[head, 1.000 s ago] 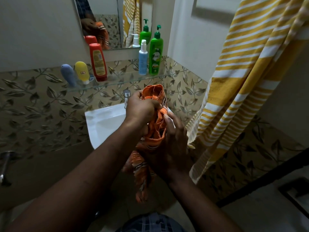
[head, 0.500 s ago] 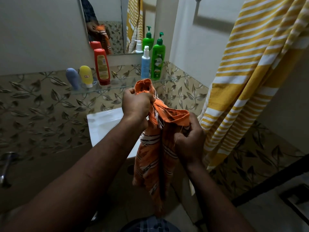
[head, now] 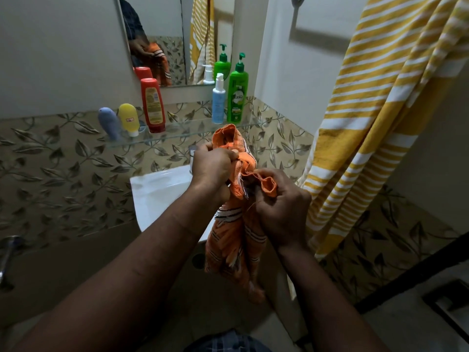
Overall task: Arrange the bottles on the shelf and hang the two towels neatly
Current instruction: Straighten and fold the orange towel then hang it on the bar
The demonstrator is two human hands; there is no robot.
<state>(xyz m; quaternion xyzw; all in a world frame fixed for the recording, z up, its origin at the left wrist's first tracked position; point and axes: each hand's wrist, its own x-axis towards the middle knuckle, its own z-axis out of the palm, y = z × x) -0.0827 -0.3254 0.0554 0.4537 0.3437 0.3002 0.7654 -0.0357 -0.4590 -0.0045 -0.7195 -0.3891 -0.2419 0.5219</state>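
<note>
Bathroom corner, matte wall above, glossy leaf-embossed tiles (head: 50, 174) below. Clear glass shelf (head: 177, 134) runs across the centre of the frame under a mirror (head: 165, 26). On it, left to right: blue-grey tube (head: 109, 123) and yellow tube (head: 129, 119) standing cap-down and leaning, tall red bottle (head: 152, 105) cap-down, then a gap, then slim light-blue pump bottle (head: 218, 100) just beside green pump bottle (head: 237, 97), both upright. White glossy sink (head: 157, 194) below the shelf, partly hidden by the forearms.

Orange towel (head: 233, 240), thin woven cloth with dark and white stripes, is held at frame centre in front of the sink, crumpled, its lower part hanging loose. Left hand (head: 213, 168) has its fingers curled, pinching the towel's upper bunch. Right hand (head: 281, 212) is lower right, fingers curled and pinching a rolled hem. Yellow-and-white striped towel (head: 368, 123) hangs in soft folds down the right side of the frame, apart from both hands.

Versus half a second ago: hands are closer together, top edge now bunched instead of stretched between them. Bottles unchanged.
</note>
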